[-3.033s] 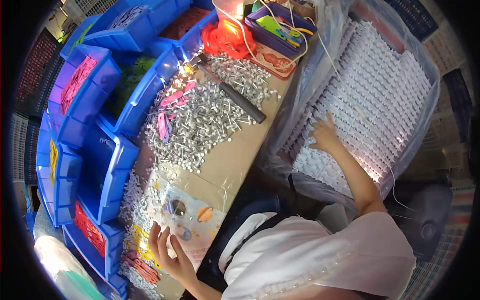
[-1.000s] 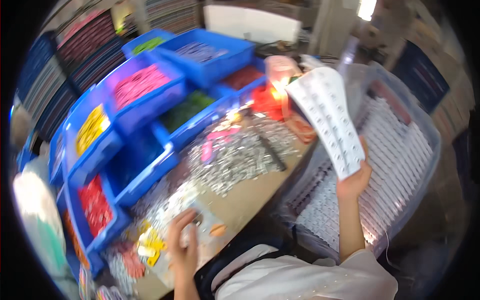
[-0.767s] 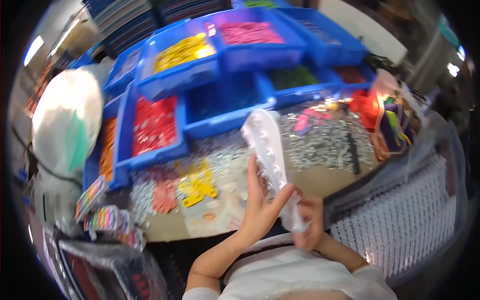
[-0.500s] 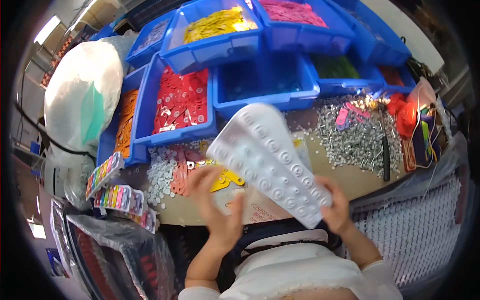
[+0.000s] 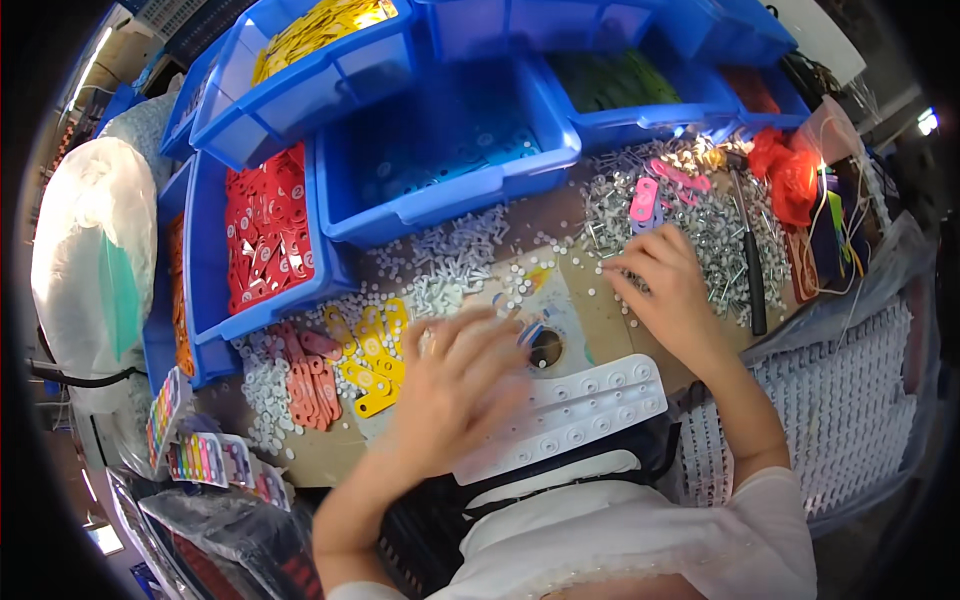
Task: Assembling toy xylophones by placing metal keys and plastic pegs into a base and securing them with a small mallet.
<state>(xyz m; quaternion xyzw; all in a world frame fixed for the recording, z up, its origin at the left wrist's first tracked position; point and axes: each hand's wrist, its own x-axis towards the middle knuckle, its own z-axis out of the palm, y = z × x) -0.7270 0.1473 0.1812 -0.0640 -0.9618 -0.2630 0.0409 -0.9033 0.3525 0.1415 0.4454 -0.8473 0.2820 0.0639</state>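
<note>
A white plastic plate (image 5: 600, 395) with rows of round raised rings lies at the front edge of the table, just before my body. Over its left end hovers my left hand (image 5: 445, 395), its fingers smeared by motion; whether they hold anything cannot be seen. Farther right, my right hand (image 5: 665, 290) is at the near left side of a heap of metal screws (image 5: 720, 255). Its thumb and forefinger bend together in a pinch; anything between the tips is too small to make out. Yellow perforated strips (image 5: 375, 350) lie left of my left hand, beside salmon-pink strips (image 5: 312, 385).
Blue bins of red pieces (image 5: 265, 230), blue pieces (image 5: 440, 165) and yellow pieces (image 5: 320, 35) line the back. White small parts (image 5: 450, 260) are scattered before them. A black-handled hammer (image 5: 752, 270) lies on the right, near a red plastic bag (image 5: 790, 180). Colourful finished-looking xylophones (image 5: 205, 460) stand at left.
The white plate, earlier held up in my right hand, now lies at the table edge. My right hand has let go and moved to the screws. My left hand has moved over the plate.
</note>
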